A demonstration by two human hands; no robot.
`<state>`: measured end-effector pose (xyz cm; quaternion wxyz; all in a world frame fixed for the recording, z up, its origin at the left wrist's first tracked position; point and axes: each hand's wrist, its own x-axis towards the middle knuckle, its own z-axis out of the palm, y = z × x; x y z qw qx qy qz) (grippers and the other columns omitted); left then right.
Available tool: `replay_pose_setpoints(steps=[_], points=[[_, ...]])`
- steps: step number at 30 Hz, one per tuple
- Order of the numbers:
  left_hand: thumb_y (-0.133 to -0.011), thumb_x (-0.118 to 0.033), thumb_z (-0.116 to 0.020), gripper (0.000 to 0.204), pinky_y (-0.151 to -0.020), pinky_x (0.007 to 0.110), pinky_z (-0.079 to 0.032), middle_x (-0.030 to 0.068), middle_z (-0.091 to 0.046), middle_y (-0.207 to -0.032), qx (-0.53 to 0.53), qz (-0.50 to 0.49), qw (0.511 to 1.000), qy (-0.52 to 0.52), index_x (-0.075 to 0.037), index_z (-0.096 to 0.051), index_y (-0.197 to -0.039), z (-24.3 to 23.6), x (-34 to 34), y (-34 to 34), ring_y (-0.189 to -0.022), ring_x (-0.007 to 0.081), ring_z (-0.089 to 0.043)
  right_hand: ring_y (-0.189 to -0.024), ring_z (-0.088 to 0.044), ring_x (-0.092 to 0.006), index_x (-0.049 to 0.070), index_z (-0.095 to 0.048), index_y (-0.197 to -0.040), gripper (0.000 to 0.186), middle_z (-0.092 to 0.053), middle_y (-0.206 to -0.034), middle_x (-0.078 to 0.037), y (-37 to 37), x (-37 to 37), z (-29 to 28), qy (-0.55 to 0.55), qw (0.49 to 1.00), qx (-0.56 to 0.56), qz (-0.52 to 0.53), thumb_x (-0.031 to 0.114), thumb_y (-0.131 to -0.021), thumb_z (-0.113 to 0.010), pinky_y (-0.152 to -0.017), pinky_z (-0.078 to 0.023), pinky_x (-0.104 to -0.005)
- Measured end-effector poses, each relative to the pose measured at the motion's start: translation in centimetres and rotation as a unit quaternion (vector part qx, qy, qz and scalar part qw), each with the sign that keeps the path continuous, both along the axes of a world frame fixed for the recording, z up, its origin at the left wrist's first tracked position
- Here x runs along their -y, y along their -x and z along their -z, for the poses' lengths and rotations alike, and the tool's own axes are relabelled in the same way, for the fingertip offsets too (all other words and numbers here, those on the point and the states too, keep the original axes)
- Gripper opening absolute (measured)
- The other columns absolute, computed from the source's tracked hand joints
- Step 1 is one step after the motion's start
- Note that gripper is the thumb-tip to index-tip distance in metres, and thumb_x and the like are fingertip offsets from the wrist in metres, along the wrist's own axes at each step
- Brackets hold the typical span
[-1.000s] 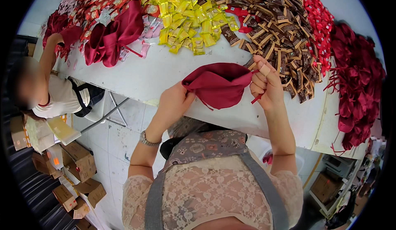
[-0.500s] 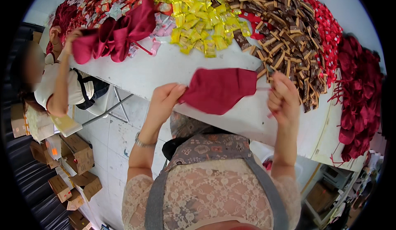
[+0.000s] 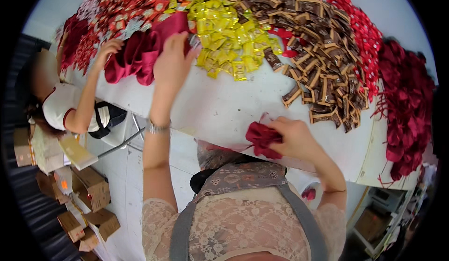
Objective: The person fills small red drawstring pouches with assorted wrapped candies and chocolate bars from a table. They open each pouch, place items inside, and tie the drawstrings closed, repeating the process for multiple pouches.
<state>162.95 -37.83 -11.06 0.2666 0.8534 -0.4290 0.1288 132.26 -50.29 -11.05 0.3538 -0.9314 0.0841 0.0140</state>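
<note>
A burgundy satin drawstring pouch (image 3: 263, 139) is bunched up in my right hand (image 3: 292, 140), close to the table's near edge. The fingers and thumb are closed on its gathered cloth, and a thin cord trails from it. My left hand (image 3: 172, 64) reaches out over a row of overlapping burgundy pouches (image 3: 135, 57) at the left of the table. Its thumb stands apart from the fingers, with burgundy cloth visible between and beyond them. The fingertips lie against the cloth.
Yellow packets (image 3: 222, 41), brown packets (image 3: 322, 74) and red packets (image 3: 362, 32) are heaped across the white table (image 3: 220, 104). More burgundy pouches (image 3: 404, 106) hang over its right end. At the left a co-worker's hand (image 3: 110, 50) is beside the pouch row. Cardboard boxes (image 3: 91, 188) stand lower left.
The pouch stretched flat between both my hands is now crumpled in my right hand, lower and nearer me. My left hand has let go and moved far forward to the pouch row.
</note>
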Motion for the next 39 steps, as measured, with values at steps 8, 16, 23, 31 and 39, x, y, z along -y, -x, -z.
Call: replay_pose_setpoints(steps=[8,16,23,31,39], points=[[-0.076,-0.016,-0.067,0.023,-0.071,0.038,-0.049,0.013,-0.062,-0.091,0.129,-0.051,0.982,0.129,-0.002,-0.059,-0.094,1.7,1.0,-7.7,-0.085,0.0311,-0.06,-0.102,-0.056,-0.0213,0.003,-0.055,-0.112,0.027,-0.058,-0.109,-0.013,3.9,11.8,-4.7,0.369,0.744,0.302,0.469,0.009,-0.085,-0.057,-0.087,-0.046,-0.0299],[-0.068,0.016,-0.052,0.026,-0.082,0.024,-0.043,0.0121,-0.057,-0.115,-0.274,0.172,0.918,0.227,-0.004,-0.045,-0.083,-1.7,-6.0,5.3,-0.095,0.0162,-0.054,-0.087,-0.057,-0.0314,0.004,-0.054,-0.102,0.031,-0.056,-0.093,-0.016,-11.4,8.3,6.0,0.275,0.926,0.056,0.254,0.006,-0.072,-0.061,-0.075,-0.048,-0.0398],[-0.073,0.004,-0.06,0.041,-0.087,0.029,-0.044,0.0111,-0.058,-0.108,-0.584,0.19,0.789,-0.008,-0.002,-0.053,-0.113,-1.2,-5.0,9.4,-0.107,0.0196,-0.054,-0.086,-0.059,-0.0358,0.002,-0.051,-0.105,0.037,-0.054,-0.101,-0.018,-13.7,7.7,5.4,0.176,0.951,0.044,0.252,0.013,-0.072,-0.063,-0.076,-0.048,-0.0435],[-0.067,0.005,-0.063,0.054,-0.094,0.03,-0.04,0.0106,-0.052,-0.122,-0.441,0.353,0.825,-0.034,-0.007,-0.055,-0.119,-1.0,-5.6,6.1,-0.115,0.0251,-0.048,-0.085,-0.061,-0.0284,0.003,-0.06,-0.098,0.025,-0.06,-0.096,-0.015,-15.3,11.7,3.5,0.056,0.966,0.18,0.177,0.007,-0.073,-0.062,-0.074,-0.049,-0.0326],[-0.066,0.005,-0.066,0.046,-0.092,0.032,-0.043,0.0105,-0.058,-0.112,-0.449,0.287,0.843,0.067,-0.006,-0.061,-0.111,4.8,-1.2,6.1,-0.108,0.0234,-0.054,-0.091,-0.062,-0.0293,0.006,-0.06,-0.111,0.036,-0.064,-0.096,-0.018,-40.0,27.3,0.4,0.268,0.938,0.124,0.184,0.016,-0.076,-0.058,-0.077,-0.05,-0.0411]])
